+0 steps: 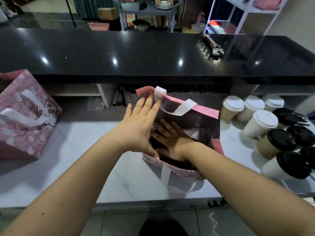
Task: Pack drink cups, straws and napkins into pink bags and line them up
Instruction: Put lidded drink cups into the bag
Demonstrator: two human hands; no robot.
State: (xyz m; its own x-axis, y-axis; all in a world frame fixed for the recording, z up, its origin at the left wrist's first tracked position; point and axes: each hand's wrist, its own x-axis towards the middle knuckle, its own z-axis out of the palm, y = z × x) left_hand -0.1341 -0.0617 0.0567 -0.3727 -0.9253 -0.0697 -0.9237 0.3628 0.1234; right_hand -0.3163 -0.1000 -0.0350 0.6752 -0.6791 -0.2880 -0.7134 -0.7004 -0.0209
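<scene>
A pink bag [207,111] with white handles stands open on the white counter [85,164], right in front of me. My left hand [138,126] lies flat against the bag's left wall, fingers straight, fingertips at the rim near a white handle. My right hand [170,138] reaches down inside the bag with its fingers spread flat. What lies under it is too dark to tell. A second pink bag [25,116] with a cat print stands at the far left. Several lidded paper cups [260,123] stand at the right, some with white lids, some with black lids [281,139].
A raised black counter [136,53] runs across behind the work surface, with a black and red tool [213,46] on it. Under it is a shelf with markers [119,97] and crumpled paper. Racks and boxes stand in the background.
</scene>
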